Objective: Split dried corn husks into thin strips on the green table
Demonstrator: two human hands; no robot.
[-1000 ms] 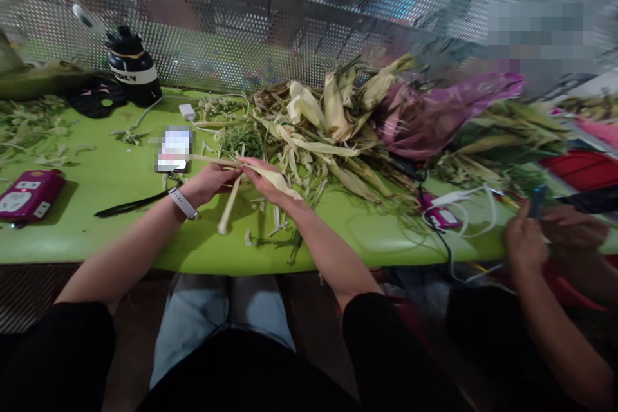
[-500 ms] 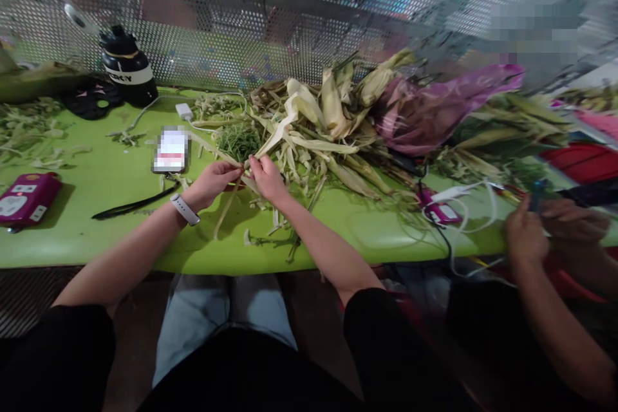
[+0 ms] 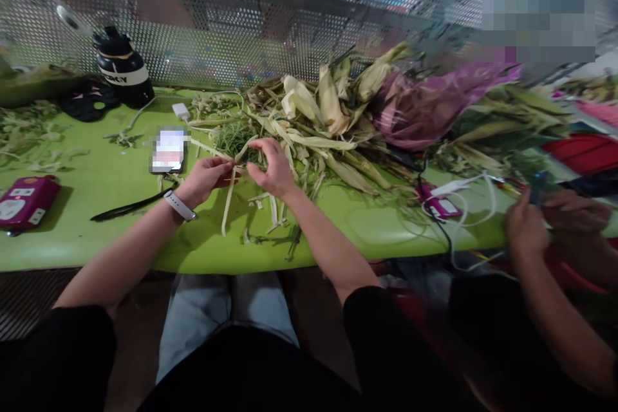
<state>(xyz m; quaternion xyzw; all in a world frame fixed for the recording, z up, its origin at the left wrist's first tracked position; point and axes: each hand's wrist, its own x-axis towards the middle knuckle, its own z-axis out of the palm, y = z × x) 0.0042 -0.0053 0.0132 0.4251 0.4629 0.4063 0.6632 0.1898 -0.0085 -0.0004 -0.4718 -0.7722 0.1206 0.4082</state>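
My left hand [image 3: 211,175], with a pale watch band [image 3: 179,206] at the wrist, pinches pale corn husk strips [image 3: 228,203]. One strip hangs down from its fingertips; another runs up and left toward the phone. My right hand [image 3: 273,168] is just to the right, its thumb and forefinger apart. A husk strip curves up from the left fingertips to the right forefinger and seems to touch it. Right behind the hands lies a bundle of thin green strands [image 3: 236,139]. A large heap of corn husks [image 3: 333,109] spreads to the right of it.
A phone [image 3: 168,149], a black strap [image 3: 130,206], a purple power socket [image 3: 29,201] and a black bottle [image 3: 124,71] are on the left. Rightward are a pink plastic bag [image 3: 420,109], white cables [image 3: 490,206] and another person's hands [image 3: 528,225]. Perforated metal [image 3: 217,26] stands behind.
My right hand has let its pinch go; thumb and forefinger have spread, and the long husk strip that stretched up to the right is bent short. The left hand has shifted slightly left, still pinching.
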